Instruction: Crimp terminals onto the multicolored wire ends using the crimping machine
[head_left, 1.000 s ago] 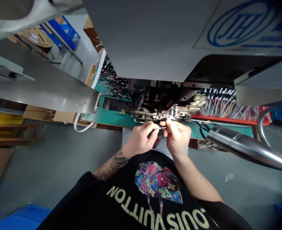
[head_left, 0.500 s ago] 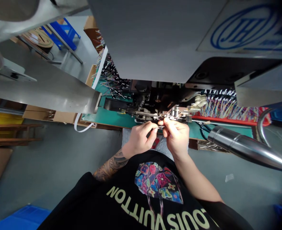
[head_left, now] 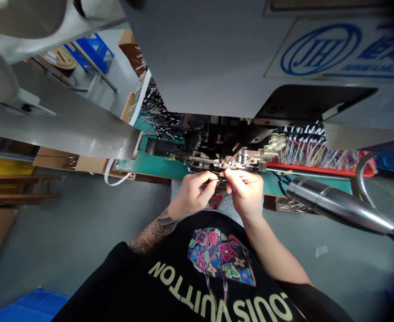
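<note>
My left hand (head_left: 195, 193) and my right hand (head_left: 245, 191) meet just in front of the machine (head_left: 213, 71). Each has thumb and forefinger pinched together. Between the fingertips run thin wires (head_left: 219, 173), one of them orange; their ends are too small to make out. Close beyond the fingers is the machine's metal feed track (head_left: 203, 159), with small metal parts (head_left: 242, 157) beside it. Whether the wires touch those parts I cannot tell.
Bundles of coloured wires (head_left: 306, 152) lie in a red tray (head_left: 346, 169) at right; more cables (head_left: 157, 109) with dark sleeves lie at left. A metal lamp (head_left: 320, 197) and pliers (head_left: 282, 182) sit near my right hand. A grey metal guide (head_left: 93, 129) extends at left on the green bench (head_left: 160, 167).
My fingertips have shifted slightly, and the wires between them lie differently, with an orange strand now showing. The view has tilted a little, so the machine's logo appears lower and further left.
</note>
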The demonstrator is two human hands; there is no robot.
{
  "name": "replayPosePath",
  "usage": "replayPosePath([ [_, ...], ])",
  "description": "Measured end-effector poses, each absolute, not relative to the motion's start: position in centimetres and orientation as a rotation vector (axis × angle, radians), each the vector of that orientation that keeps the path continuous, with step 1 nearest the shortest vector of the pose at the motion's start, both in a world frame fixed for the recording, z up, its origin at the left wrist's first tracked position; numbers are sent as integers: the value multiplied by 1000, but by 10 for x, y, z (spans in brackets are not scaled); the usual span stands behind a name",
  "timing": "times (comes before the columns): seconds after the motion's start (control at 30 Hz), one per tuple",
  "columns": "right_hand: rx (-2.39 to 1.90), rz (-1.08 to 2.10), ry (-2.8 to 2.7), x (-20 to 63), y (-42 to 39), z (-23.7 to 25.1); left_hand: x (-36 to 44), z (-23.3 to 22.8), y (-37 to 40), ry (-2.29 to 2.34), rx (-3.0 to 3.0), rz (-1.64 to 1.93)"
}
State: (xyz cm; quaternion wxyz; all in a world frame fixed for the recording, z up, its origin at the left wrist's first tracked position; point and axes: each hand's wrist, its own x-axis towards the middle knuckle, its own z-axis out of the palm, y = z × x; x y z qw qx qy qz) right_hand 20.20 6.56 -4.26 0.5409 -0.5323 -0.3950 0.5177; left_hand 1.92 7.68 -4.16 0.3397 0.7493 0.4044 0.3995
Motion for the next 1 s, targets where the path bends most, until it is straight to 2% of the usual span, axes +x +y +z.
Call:
replayPosePath([
  [0.5, -1272, 1175, -829, 195, 69, -42, 22, -41, 77, 1129, 2021, 1133],
  [0.73, -1253, 1284, -942, 201, 69, -34, 16, -40, 83, 1066, 1967, 1064],
  [0.9, -1317, 1060, -953, 203, 66, -35, 16, -35, 83, 1044, 1959, 1058],
  [1.0, -1345, 1031, -920, 202, 66, -39, 18, -35, 83, 1059, 1973, 1065],
])
